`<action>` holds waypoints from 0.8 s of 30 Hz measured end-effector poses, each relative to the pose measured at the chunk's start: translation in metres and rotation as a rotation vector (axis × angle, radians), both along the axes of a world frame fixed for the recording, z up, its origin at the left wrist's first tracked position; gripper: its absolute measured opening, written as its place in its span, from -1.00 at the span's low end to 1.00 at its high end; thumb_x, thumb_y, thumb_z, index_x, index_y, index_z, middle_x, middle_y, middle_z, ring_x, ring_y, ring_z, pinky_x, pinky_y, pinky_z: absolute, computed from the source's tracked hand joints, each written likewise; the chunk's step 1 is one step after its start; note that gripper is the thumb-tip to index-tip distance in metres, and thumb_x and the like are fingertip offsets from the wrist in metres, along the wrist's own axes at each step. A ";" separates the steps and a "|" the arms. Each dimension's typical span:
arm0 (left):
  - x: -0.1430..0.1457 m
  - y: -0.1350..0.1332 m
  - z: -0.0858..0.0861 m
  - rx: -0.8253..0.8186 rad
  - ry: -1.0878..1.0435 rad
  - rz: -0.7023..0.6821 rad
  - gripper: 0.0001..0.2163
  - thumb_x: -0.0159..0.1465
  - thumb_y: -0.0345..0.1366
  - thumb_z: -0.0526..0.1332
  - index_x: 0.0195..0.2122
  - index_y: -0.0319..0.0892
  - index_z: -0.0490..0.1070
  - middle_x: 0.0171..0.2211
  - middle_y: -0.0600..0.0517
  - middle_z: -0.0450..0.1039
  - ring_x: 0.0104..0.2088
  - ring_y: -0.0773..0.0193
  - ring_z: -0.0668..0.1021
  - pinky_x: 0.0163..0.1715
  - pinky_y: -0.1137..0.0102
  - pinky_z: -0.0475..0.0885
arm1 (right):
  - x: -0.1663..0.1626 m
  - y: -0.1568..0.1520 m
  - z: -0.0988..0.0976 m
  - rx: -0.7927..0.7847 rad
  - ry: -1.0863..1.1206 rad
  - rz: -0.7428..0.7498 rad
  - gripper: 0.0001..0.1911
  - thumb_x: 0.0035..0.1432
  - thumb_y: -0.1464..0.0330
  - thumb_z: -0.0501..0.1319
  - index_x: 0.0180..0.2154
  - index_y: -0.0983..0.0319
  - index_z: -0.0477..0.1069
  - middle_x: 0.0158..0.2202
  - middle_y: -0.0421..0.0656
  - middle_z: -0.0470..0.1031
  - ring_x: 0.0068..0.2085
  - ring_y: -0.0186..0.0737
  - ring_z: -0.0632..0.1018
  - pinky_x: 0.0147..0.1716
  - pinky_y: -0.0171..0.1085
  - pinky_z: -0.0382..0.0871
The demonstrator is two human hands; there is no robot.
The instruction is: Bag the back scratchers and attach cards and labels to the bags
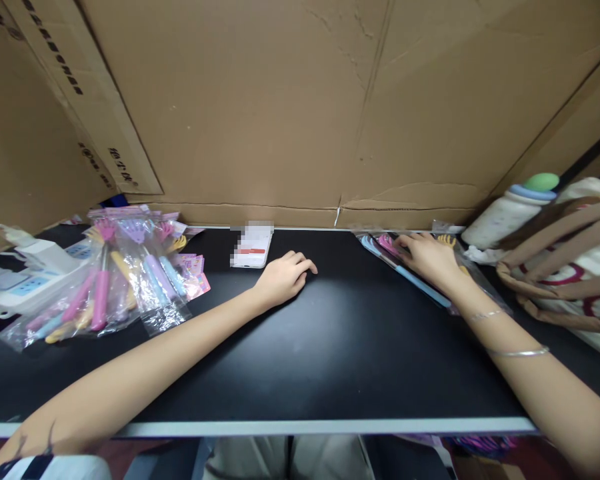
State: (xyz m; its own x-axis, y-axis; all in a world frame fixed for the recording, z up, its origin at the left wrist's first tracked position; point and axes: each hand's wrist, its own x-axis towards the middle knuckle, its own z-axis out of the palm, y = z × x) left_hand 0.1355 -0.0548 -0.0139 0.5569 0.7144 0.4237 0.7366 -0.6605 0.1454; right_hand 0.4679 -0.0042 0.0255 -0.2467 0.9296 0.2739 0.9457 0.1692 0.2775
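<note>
My left hand (283,277) rests on the black table (300,353), fingers loosely curled and holding nothing, just right of a white phone-like box (251,248). My right hand (425,257) lies flat, fingers stretched over a clear plastic packet of pastel toy utensils (405,270) at the table's back right; a blue handle sticks out from under it. Two thin bangles circle my right wrist.
A pile of clear packets with pink, purple, blue and yellow toy utensils (125,280) lies at the left, beside a white power strip (17,280). A brown-strapped bag (565,267) and a white bottle with green cap (510,213) sit at the right. Cardboard walls (300,107) enclose the back.
</note>
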 end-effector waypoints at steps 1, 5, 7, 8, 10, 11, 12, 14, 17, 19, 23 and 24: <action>0.000 0.000 0.000 -0.001 0.001 -0.001 -0.78 0.28 -0.41 0.01 -0.15 -0.11 0.40 -0.20 0.03 0.43 -0.15 0.22 0.42 -0.18 0.34 0.40 | -0.005 -0.002 0.001 -0.005 -0.002 0.038 -0.71 0.15 0.31 0.01 -0.16 0.18 0.43 -0.16 -0.02 0.50 -0.09 -0.03 0.43 -0.31 -0.21 0.28; 0.000 0.001 -0.001 0.010 0.003 -0.007 -0.78 0.28 -0.41 0.01 -0.15 -0.11 0.40 -0.19 0.03 0.43 -0.15 0.22 0.42 -0.17 0.34 0.39 | -0.014 -0.003 0.001 -0.099 -0.002 0.052 -0.69 0.16 0.35 -0.01 -0.16 0.15 0.45 -0.18 -0.06 0.51 -0.11 -0.05 0.44 -0.31 -0.22 0.29; 0.000 0.001 -0.001 0.016 0.007 -0.011 -0.78 0.28 -0.40 0.02 -0.14 -0.12 0.39 -0.19 0.02 0.43 -0.15 0.21 0.42 -0.17 0.33 0.39 | -0.009 -0.001 -0.002 -0.113 -0.007 0.006 -0.66 0.17 0.31 -0.02 -0.12 0.15 0.46 -0.10 -0.06 0.49 -0.06 -0.01 0.41 -0.26 -0.17 0.30; 0.000 0.001 -0.001 0.016 0.007 -0.012 -0.78 0.27 -0.40 0.02 -0.14 -0.12 0.39 -0.19 0.02 0.43 -0.15 0.21 0.42 -0.17 0.33 0.40 | -0.005 0.000 -0.003 -0.116 -0.013 -0.029 -0.64 0.17 0.27 -0.02 -0.10 0.16 0.46 -0.06 -0.05 0.47 -0.02 0.02 0.39 -0.22 -0.13 0.30; 0.000 0.001 0.000 0.012 0.003 -0.015 -0.78 0.27 -0.39 0.02 -0.14 -0.12 0.39 -0.18 0.02 0.43 -0.14 0.21 0.42 -0.16 0.32 0.40 | 0.003 0.003 -0.006 -0.123 -0.030 -0.110 -0.59 0.16 0.19 0.00 -0.08 0.19 0.46 0.00 -0.02 0.44 0.03 0.10 0.35 -0.13 -0.02 0.26; 0.000 0.001 0.000 0.010 0.000 -0.015 -0.78 0.27 -0.39 0.02 -0.14 -0.13 0.39 -0.18 0.02 0.43 -0.14 0.21 0.43 -0.15 0.32 0.40 | 0.005 0.004 -0.006 -0.123 -0.036 -0.138 -0.58 0.16 0.16 0.00 -0.09 0.20 0.46 0.01 -0.01 0.44 0.05 0.12 0.34 -0.09 0.03 0.23; 0.000 0.001 0.000 0.008 -0.003 -0.015 -0.78 0.27 -0.39 0.02 -0.13 -0.13 0.39 -0.18 0.02 0.43 -0.14 0.21 0.43 -0.15 0.32 0.40 | 0.006 0.004 -0.005 -0.120 -0.039 -0.148 -0.56 0.15 0.14 0.00 -0.10 0.20 0.47 0.02 0.00 0.43 0.07 0.14 0.32 -0.06 0.06 0.21; 0.000 0.000 0.000 0.005 -0.005 -0.014 -0.79 0.27 -0.39 0.02 -0.13 -0.12 0.39 -0.18 0.02 0.43 -0.14 0.21 0.43 -0.14 0.32 0.40 | 0.005 0.003 -0.002 -0.124 -0.028 -0.125 -0.56 0.16 0.11 -0.03 -0.14 0.18 0.47 0.00 -0.01 0.44 0.07 0.13 0.33 -0.07 0.05 0.21; 0.000 0.000 0.000 0.007 0.001 -0.015 -0.79 0.27 -0.38 0.02 -0.14 -0.12 0.39 -0.19 0.02 0.43 -0.15 0.22 0.43 -0.15 0.32 0.40 | 0.000 0.000 0.007 -0.236 0.037 -0.124 -0.54 0.15 0.03 -0.07 -0.20 0.15 0.45 -0.14 -0.04 0.51 -0.07 0.04 0.46 -0.22 -0.10 0.29; 0.000 0.001 0.000 0.009 0.005 -0.015 -0.79 0.27 -0.38 0.03 -0.14 -0.12 0.39 -0.19 0.02 0.43 -0.15 0.21 0.43 -0.16 0.32 0.40 | -0.001 -0.002 0.013 -0.342 0.071 -0.152 -0.53 0.13 -0.03 -0.06 -0.24 0.14 0.42 -0.25 -0.06 0.53 -0.21 -0.02 0.51 -0.33 -0.16 0.29; 0.000 0.001 0.001 -0.004 0.001 -0.011 -0.79 0.27 -0.38 0.03 -0.14 -0.12 0.39 -0.19 0.01 0.43 -0.14 0.21 0.42 -0.16 0.32 0.41 | -0.001 -0.003 0.020 -0.462 0.089 -0.107 -0.60 0.08 0.00 0.03 -0.28 0.15 0.38 -0.33 -0.09 0.53 -0.29 -0.07 0.54 -0.39 -0.24 0.27; 0.000 0.001 0.001 -0.009 -0.002 -0.010 -0.79 0.27 -0.38 0.04 -0.14 -0.11 0.39 -0.19 0.01 0.43 -0.13 0.21 0.42 -0.15 0.32 0.41 | -0.002 -0.004 0.021 -0.485 0.101 -0.086 -0.62 0.08 0.02 0.05 -0.28 0.15 0.37 -0.36 -0.10 0.54 -0.30 -0.09 0.54 -0.39 -0.25 0.27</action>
